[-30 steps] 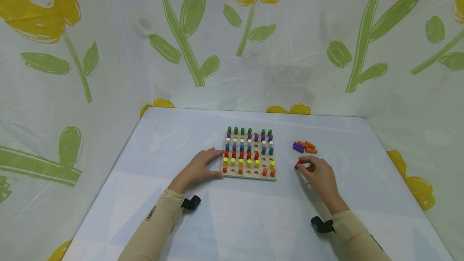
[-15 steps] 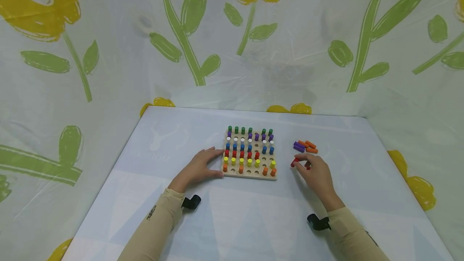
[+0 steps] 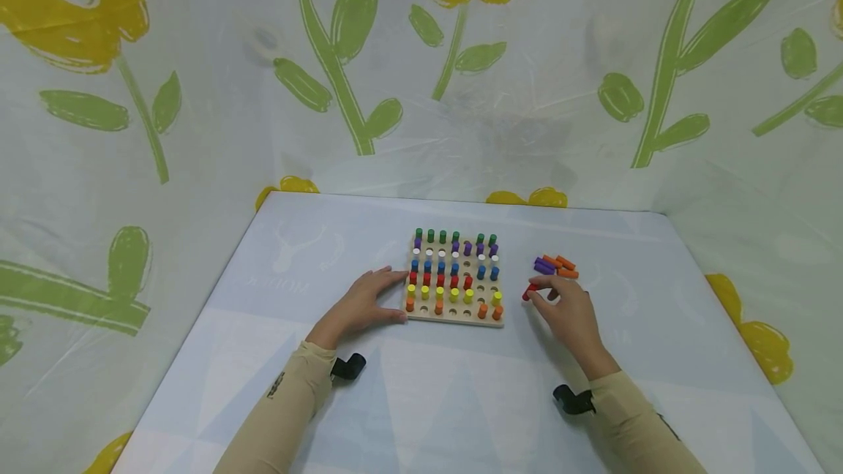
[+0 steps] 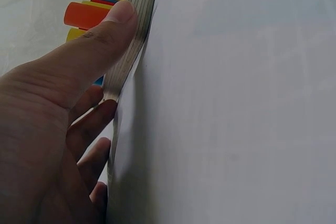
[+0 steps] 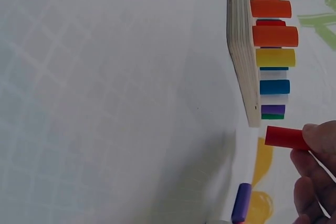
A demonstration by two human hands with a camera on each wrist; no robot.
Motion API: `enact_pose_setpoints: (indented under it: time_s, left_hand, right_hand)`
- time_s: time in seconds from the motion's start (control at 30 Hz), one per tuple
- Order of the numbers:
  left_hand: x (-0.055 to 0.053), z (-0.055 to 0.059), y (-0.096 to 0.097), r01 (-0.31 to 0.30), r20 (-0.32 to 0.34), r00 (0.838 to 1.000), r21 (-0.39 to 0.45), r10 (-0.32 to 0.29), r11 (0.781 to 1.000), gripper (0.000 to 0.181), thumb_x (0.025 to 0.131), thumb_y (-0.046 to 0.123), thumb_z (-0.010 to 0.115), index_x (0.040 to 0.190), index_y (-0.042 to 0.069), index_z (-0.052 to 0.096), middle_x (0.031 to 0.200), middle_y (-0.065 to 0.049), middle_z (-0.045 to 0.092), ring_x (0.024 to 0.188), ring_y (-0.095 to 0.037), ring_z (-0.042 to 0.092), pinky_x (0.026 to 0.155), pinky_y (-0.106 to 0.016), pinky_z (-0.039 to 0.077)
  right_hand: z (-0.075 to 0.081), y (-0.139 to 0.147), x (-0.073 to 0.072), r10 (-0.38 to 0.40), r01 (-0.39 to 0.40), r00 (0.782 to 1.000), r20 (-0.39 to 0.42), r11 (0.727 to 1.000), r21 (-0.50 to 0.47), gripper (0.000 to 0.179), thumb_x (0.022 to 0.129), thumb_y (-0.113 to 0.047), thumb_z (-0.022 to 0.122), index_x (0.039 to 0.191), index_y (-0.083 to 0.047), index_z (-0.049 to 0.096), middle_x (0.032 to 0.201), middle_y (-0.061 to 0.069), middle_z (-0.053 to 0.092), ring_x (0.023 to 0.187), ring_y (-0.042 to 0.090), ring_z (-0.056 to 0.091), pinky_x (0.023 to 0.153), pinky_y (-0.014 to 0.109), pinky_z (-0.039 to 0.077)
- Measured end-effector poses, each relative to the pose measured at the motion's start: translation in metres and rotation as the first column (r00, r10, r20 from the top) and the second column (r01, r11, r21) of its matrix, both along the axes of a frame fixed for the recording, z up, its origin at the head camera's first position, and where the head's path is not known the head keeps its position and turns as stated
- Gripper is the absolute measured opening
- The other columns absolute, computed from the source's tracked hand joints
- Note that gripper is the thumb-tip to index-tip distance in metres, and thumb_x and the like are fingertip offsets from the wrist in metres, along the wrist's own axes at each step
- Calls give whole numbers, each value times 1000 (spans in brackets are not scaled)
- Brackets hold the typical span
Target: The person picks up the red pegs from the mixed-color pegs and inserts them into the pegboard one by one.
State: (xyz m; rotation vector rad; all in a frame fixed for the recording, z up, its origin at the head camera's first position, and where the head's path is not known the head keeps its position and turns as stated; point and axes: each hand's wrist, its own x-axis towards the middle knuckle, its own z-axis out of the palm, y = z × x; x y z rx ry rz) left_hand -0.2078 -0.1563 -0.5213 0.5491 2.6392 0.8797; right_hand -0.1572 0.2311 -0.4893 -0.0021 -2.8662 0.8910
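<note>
A wooden pegboard (image 3: 461, 320) stands in the middle of the table, with rows of upright green, purple, white, blue, red, yellow and orange pegs. Several holes on it have no peg. My left hand (image 3: 358, 306) rests against the board's left side; its thumb (image 4: 113, 30) lies on the near edge, the other fingers just round the corner. To the right of the board, my right hand (image 3: 571, 317) pinches a red peg (image 5: 286, 137) between thumb and fingertips, above the tabletop and apart from the board. What lies in the right palm is hidden.
Behind the right hand lies a small group of loose purple pegs (image 3: 543, 266) and orange pegs (image 3: 566, 273). The pale table (image 3: 421, 401) ends at a flower-printed curtain (image 3: 546, 93) at the back and sides.
My right hand has moved left towards the board with the red peg. Red and green bits seen earlier beneath its fingers no longer show. The left hand keeps its place.
</note>
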Motion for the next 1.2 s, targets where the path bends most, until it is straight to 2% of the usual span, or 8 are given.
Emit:
enact_pose_setpoints:
  time_s: [0.23,0.8,0.93,1.2]
  left_hand:
    - [1,0,0,0,-5,1000,5,0,1000,91,81,53,82,157,25,41,164,-7,34,154,-31,21,126,-54,13]
    - [2,5,2,0,-3,1000,0,0,1000,89,82,50,83,157,24,42,164,-6,35,154,-29,21,127,-51,11]
    - [2,4,2,-6,-4,1000,1,6,1000,89,82,49,83,157,24,42,163,-6,35,154,-30,21,126,-53,13]
    - [-1,2,1,11,-13,1000,-19,-11,1000,90,82,50,83,158,25,40,163,-1,36,155,-24,21,127,-48,11]
  right_hand:
    - [2,-5,-2,5,-5,1000,23,1000,3,27,95,-19,72,121,-8,72,111,11,72,93,25,56,71,32,49]
    - [5,-15,-7,46,-46,999,-23,999,-11,25,95,-17,73,118,-8,73,108,9,73,93,25,58,73,34,49]
    - [5,-19,-9,49,-50,998,-25,999,-6,25,95,-19,73,118,-9,73,108,9,73,92,25,58,72,33,49]
    - [4,-27,-11,42,-41,999,-20,999,10,25,95,-19,74,117,-10,73,108,8,73,93,24,58,74,35,49]
